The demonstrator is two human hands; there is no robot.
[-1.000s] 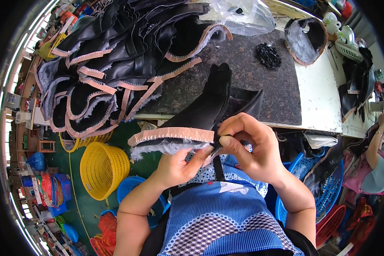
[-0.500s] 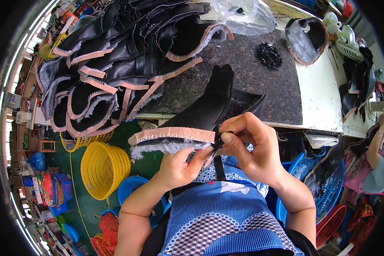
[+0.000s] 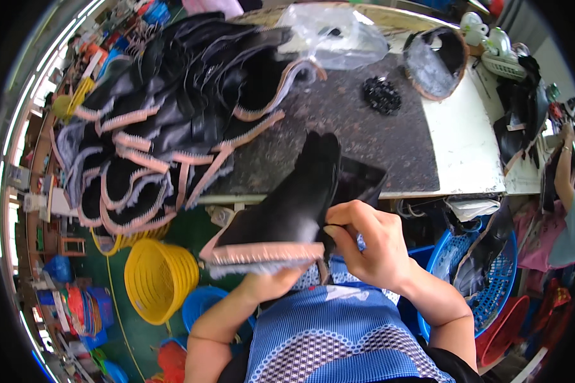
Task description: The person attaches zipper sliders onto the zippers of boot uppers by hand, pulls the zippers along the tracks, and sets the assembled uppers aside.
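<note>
A black boot upper (image 3: 281, 204) with a pink stitched lower edge and grey fur lining hangs tilted before the table's front edge, its narrow end pointing away. My left hand (image 3: 271, 284) holds it from below by the pink edge; most of its fingers are hidden under the fur. The thumb and forefinger of my right hand (image 3: 370, 246) pinch together at the zipper along the right side of the boot upper. Any zip pull between them is too small to make out. A second black flap (image 3: 361, 182) spreads out behind the zipper, above my right hand.
Several similar boot uppers (image 3: 179, 127) lie heaped at the table's left. On the dark mat (image 3: 390, 150) sits a black clump of small parts (image 3: 382, 96). A clear plastic bag (image 3: 332, 38) and a fur-lined piece (image 3: 436, 67) lie behind. Yellow (image 3: 160, 281) and blue baskets (image 3: 505, 274) flank me; a person's arm (image 3: 563, 169) shows far right.
The boot upper has dropped lower and tipped, showing less of the fur. My left hand has slid further beneath it. My right hand has moved down too, still pinching at the zipper.
</note>
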